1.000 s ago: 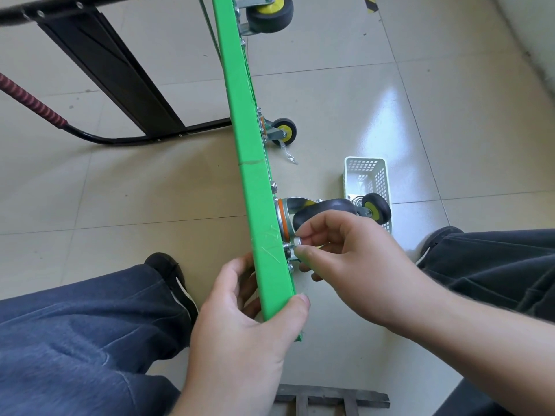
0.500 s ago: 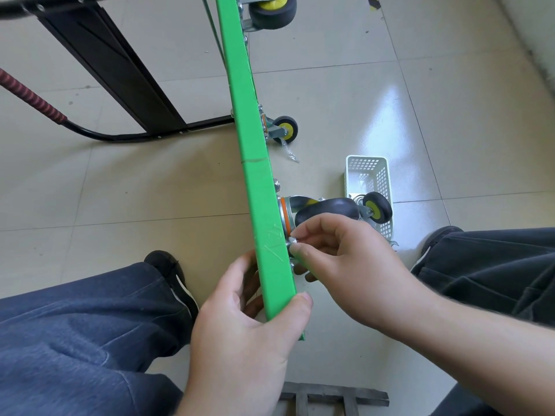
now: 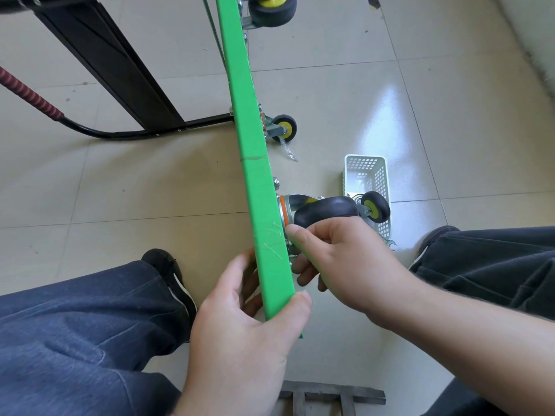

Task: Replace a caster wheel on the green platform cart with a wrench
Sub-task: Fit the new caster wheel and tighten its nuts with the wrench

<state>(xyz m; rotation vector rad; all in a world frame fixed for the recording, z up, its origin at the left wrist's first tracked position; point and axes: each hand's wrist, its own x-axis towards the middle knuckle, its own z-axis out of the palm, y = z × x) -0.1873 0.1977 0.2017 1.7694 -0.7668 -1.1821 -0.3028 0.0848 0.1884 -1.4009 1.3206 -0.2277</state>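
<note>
The green platform cart (image 3: 255, 181) stands on edge on the tiled floor (image 3: 330, 94), its near corner gripped by the left hand (image 3: 246, 334), while the right hand (image 3: 348, 262) pinches hardware beside the black caster wheel (image 3: 326, 211).

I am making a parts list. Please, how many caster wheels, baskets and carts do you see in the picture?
Caster wheels: 4 (near one on the cart, middle one, top one, loose one by the basket)
White baskets: 1
Green platform carts: 1
Total: 6
</note>
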